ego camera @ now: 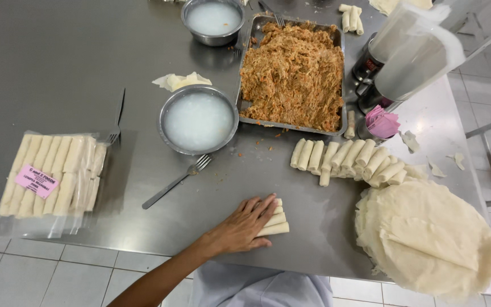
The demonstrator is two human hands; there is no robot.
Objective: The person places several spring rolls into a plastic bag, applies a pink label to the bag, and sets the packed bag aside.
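Observation:
My left hand (pixel 240 230) reaches in from the lower left and lies over a small group of rolled spring rolls (pixel 277 223) near the front edge of the steel table (pixel 58 62). The fingers run across the tops and the thumb sits against the nearest roll; only the right ends of the rolls show. My right hand is out of sight. A row of finished spring rolls (pixel 345 159) lies further back on the right. At the front right is a stack of round pale wrappers (pixel 427 239).
A metal tray (pixel 246 108) of shredded orange-brown filling stands at the back centre. Two steel bowls (pixel 167 102) (pixel 184 14) hold white paste. Forks (pixel 177 182) (pixel 116 122) lie on the table. A sealed packet of rolls (pixel 52 176) is on the left, plastic-covered equipment (pixel 416 51) at the back right.

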